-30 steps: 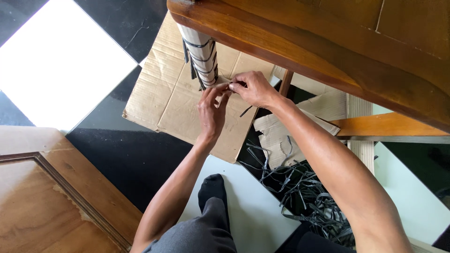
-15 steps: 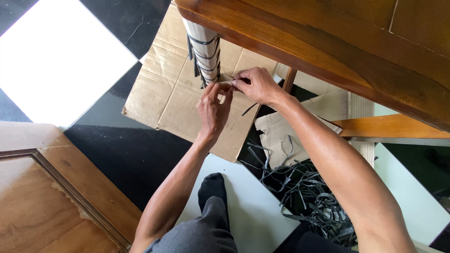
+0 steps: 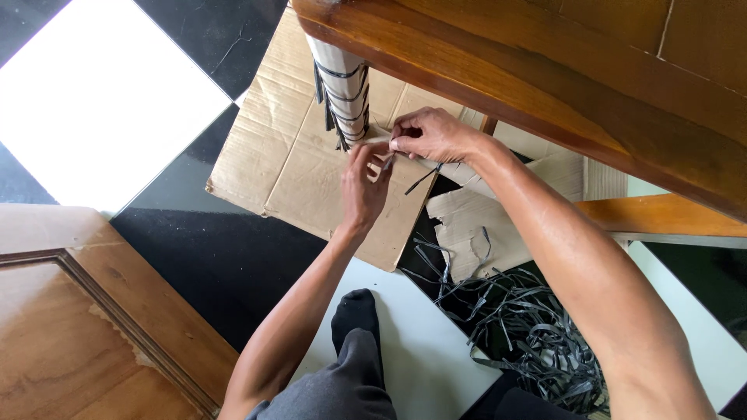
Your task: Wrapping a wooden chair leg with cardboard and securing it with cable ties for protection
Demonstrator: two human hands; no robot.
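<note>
Taking the wrapped furniture leg [image 3: 342, 93] as the landmark, far to its left and lower lies a brown wooden panel [image 3: 85, 311] with a raised moulding, and above that panel a bright white floor tile [image 3: 101, 93] set among black tiles. A flattened cardboard sheet [image 3: 303, 163] lies on the floor under and around the leg, reaching out to the leg's left and below it. The leg itself is covered in pale cardboard and bound by several dark plastic straps [image 3: 344, 109] wound around it, with loose ends hanging down its left side. Just below and right of the leg, the left hand [image 3: 364, 190] has its fingers drawn together in a pinch on a thin dark strap end [image 3: 424, 179], fingertips pointing up toward the leg's foot. Touching it from the right, the right hand [image 3: 432, 134] is closed in a pinch on the same strap, knuckles raised, close against the bottom of the leg. A short tail of the strap hangs below the right hand. Above and to the right of the leg runs the heavy brown wooden frame [image 3: 545, 70] that the leg joins. Well below and right of the leg a tangled heap of cut dark straps [image 3: 529, 334] lies on the floor beside torn cardboard pieces [image 3: 475, 225], and directly below the leg a dark sock [image 3: 354, 311] and grey trouser leg show.
</note>
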